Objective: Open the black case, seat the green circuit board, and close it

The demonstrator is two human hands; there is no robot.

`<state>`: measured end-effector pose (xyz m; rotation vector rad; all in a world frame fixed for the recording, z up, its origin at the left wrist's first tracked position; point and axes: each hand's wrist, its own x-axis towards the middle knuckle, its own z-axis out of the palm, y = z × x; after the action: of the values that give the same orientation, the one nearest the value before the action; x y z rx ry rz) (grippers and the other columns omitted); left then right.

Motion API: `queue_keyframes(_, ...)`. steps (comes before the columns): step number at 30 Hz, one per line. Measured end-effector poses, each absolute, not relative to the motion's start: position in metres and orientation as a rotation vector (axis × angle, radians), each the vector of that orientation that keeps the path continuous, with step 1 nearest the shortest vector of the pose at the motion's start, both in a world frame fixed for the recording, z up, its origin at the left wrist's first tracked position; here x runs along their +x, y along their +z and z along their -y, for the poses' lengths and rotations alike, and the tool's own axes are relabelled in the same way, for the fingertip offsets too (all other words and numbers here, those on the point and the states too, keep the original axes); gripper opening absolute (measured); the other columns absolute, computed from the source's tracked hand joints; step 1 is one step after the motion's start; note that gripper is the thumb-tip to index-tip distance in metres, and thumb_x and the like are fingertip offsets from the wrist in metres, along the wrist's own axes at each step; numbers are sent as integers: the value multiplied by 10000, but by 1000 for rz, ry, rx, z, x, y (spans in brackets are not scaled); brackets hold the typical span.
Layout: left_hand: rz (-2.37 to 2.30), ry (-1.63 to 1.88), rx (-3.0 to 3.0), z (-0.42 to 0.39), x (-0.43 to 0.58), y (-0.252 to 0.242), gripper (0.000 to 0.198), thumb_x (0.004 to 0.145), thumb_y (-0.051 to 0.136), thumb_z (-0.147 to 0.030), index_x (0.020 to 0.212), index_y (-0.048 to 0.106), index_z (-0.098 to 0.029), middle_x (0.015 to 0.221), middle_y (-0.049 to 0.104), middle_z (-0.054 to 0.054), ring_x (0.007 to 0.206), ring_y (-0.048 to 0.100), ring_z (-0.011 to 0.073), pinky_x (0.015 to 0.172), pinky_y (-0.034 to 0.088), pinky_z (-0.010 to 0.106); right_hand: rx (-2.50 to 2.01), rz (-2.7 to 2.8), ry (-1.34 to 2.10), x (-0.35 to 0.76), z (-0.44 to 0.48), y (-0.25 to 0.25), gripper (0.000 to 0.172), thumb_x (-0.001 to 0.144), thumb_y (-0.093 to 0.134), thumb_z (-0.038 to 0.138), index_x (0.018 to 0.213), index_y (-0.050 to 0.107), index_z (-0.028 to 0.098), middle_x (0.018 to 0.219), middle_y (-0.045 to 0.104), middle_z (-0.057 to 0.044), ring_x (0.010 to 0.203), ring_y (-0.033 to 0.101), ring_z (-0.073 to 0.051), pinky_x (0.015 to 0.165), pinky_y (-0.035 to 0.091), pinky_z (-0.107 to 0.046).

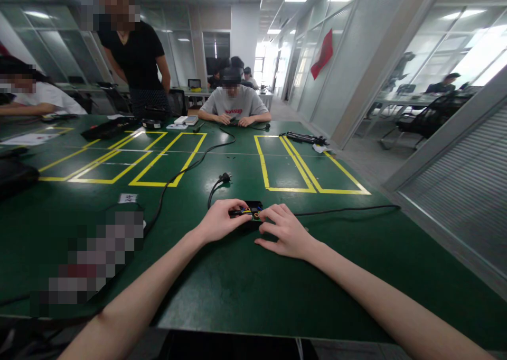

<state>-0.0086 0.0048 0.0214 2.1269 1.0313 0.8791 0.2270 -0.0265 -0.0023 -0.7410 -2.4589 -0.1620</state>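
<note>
A small black box [249,210] with coloured wires showing inside lies on the green table [245,280] in front of me. My left hand [220,220] grips its left side with curled fingers. My right hand [284,231] rests on its right end, fingers bent over the edge. A black cable [348,209] runs from the box to the right. A second cable ends in a black plug [225,178] just behind the box.
Yellow tape rectangles [301,164] mark the table. A black power strip [109,127] and a thin black tool [303,137] lie further back. Across the table sits a person in a grey shirt [233,103]; another stands at the left [138,58]. A blurred patch [91,259] lies near my left arm.
</note>
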Motion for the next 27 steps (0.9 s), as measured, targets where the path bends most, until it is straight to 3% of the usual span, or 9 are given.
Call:
queue_keyframes(3, -1058, 879, 2144, -3, -9, 21, 207, 869, 717, -338, 994, 751, -176, 985, 785, 54, 881, 723, 205, 804, 570, 283, -773, 2355, -151, 233, 25, 3, 112, 918, 672, 315, 843, 645, 236, 931, 647, -76, 866, 580, -243, 760, 443, -394)
queue_keyframes(7, -1069, 754, 2221, 0, -10, 19, 234, 856, 717, -378, 972, 754, -178, 913, 772, 39, 812, 703, 186, 722, 548, 252, -920, 2154, -51, 247, 17, 8, 37, 897, 646, 258, 925, 632, 238, 991, 658, -91, 935, 614, -271, 823, 497, -417)
queue_keyframes(12, -1108, 661, 2370, 2, -12, 16, 224, 851, 707, -377, 1012, 723, -222, 901, 756, 13, 805, 702, 186, 699, 530, 248, -909, 2285, 145, 254, 8, 4, 175, 908, 640, 265, 1076, 661, 220, 1039, 702, -105, 965, 646, -279, 856, 537, -448)
queue_keyframes(17, -1074, 590, 2460, 3, -12, 15, 211, 898, 672, -339, 1075, 658, -223, 1010, 745, 22, 828, 698, 189, 746, 530, 277, -822, 2386, 336, 251, 10, -1, 506, 827, 759, 284, 1307, 618, 214, 1237, 682, -131, 1127, 652, -282, 962, 550, -461)
queue_keyframes(27, -893, 591, 2441, 1, -12, 14, 211, 944, 672, -277, 1139, 633, -204, 1060, 718, 45, 958, 676, 209, 855, 512, 302, -893, 2328, 493, 244, 15, -5, 579, 773, 792, 242, 1323, 610, 236, 1270, 659, -117, 1167, 647, -274, 1008, 543, -448)
